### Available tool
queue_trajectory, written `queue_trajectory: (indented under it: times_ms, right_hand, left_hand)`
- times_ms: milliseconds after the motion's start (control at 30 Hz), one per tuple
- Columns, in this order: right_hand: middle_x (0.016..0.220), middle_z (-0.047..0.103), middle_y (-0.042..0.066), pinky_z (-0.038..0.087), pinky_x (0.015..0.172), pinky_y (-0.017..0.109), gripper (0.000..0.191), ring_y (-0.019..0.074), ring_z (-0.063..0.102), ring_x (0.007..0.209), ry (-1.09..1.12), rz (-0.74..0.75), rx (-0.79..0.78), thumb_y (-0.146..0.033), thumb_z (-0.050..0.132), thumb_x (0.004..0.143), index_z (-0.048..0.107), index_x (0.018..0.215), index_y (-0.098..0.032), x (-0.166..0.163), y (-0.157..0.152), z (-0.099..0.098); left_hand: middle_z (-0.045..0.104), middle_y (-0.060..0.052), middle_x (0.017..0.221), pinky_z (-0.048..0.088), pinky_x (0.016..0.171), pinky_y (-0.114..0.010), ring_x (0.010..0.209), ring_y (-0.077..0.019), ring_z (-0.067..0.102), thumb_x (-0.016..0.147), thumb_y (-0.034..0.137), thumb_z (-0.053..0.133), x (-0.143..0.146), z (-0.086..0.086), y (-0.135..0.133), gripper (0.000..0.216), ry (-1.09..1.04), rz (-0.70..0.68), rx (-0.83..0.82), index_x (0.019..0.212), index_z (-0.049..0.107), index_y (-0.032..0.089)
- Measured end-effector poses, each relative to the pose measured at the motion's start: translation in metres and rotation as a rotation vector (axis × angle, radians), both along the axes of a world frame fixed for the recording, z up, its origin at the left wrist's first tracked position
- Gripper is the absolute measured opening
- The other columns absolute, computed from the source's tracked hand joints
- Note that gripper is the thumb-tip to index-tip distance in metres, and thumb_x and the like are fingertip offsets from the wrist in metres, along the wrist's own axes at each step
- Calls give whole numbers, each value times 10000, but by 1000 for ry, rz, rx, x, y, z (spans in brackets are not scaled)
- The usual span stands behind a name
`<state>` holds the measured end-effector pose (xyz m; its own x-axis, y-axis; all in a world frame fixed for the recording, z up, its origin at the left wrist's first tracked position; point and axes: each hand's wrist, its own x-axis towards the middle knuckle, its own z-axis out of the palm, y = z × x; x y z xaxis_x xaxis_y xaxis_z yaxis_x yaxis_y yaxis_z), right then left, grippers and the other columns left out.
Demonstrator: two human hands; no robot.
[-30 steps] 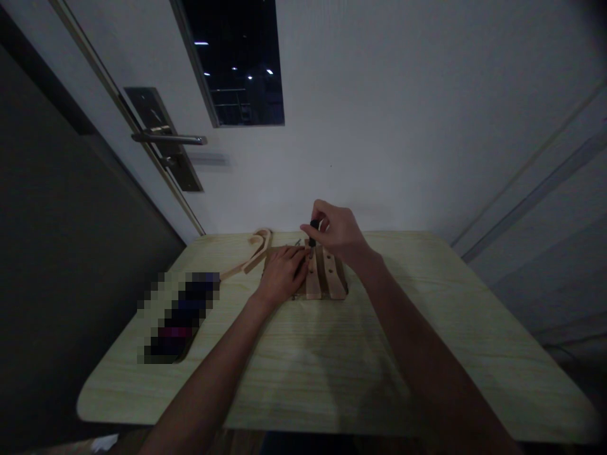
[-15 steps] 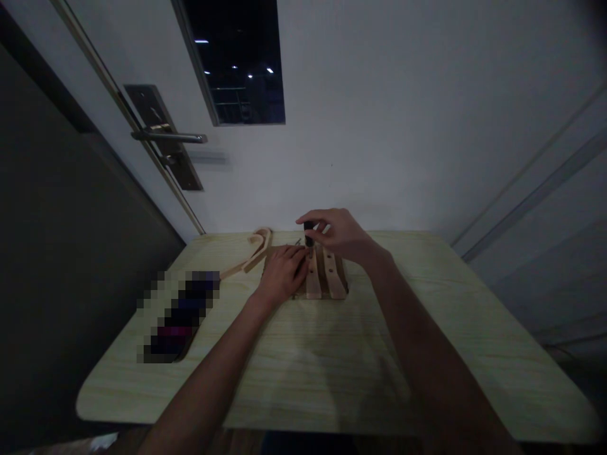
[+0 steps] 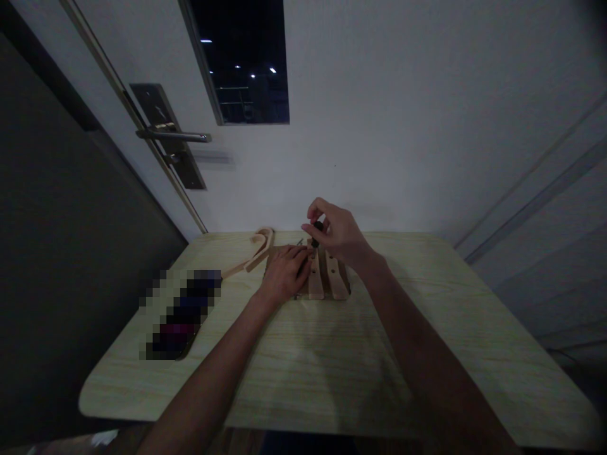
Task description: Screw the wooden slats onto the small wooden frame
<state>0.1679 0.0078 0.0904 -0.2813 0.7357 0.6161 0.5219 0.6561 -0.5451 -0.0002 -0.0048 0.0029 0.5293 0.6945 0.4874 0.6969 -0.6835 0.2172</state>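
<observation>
My right hand [image 3: 339, 235] has its thumb and fingers closed around the black handle of a screwdriver [image 3: 317, 232]. The screwdriver stands nearly upright, tilted a little, over a pale wooden piece [image 3: 316, 285] with dark holes. Beside that piece, on its right, lies a second wooden piece [image 3: 337, 282] of like shape, also with holes. Both rest on a darker wooden board [image 3: 272, 254]. Flat on the board's left part is my left hand [image 3: 284, 270], its fingers stretched toward the screwdriver's tip. The tip itself is too small to make out.
A curved wooden hook [image 3: 260, 251] lies left of the board. Nearer the table's [image 3: 303, 373] left edge is a dark, pixelated flat object [image 3: 183, 319]. Behind the table stands a white door with a metal handle [image 3: 180, 136] and a dark window [image 3: 246, 63].
My right hand has turned at the wrist and its fingers have shifted on the handle, which now leans more. My left hand stays in place on the board. The view has moved slightly.
</observation>
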Motion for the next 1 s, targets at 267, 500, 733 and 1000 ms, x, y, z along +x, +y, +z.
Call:
queue_trajectory:
  times_ms: [267, 500, 733, 1000]
  right_hand:
    - [808, 741, 25, 479, 687, 258, 89, 128, 619, 695, 16, 112, -107, -230, 650, 800, 723, 805, -180, 5, 2, 5]
    - [1033, 756, 53, 524, 730, 270, 385, 130, 648, 767, -55, 156, -175, -74, 510, 756, 745, 1042, -177, 12, -1, 7]
    - [879, 719, 33, 451, 631, 247, 239, 107, 568, 640, -45, 81, -142, -159, 616, 755, 745, 955, -177, 12, -1, 8]
    - [684, 542, -25, 397, 657, 262, 101, 113, 491, 630, -68, 20, -27, -278, 709, 781, 655, 779, -193, 7, 3, 4]
  left_hand:
    - [668, -151, 1225, 485, 995, -507, 1140, -296, 593, 979, 260, 465, 0, -2, 1, 324, -6, 5, -5, 1229, 628, 132]
    - [674, -141, 1216, 487, 984, -486, 1122, -292, 596, 981, 265, 469, -1, -3, 1, 321, -8, 11, 9, 1224, 627, 129]
    - [678, -143, 1201, 488, 981, -491, 1118, -285, 600, 986, 278, 449, -1, -3, 2, 317, -11, 2, 9, 1206, 635, 145]
    - [669, -144, 1229, 481, 992, -515, 1140, -292, 596, 984, 270, 457, 0, -2, 1, 314, -11, -1, 8, 1222, 630, 158]
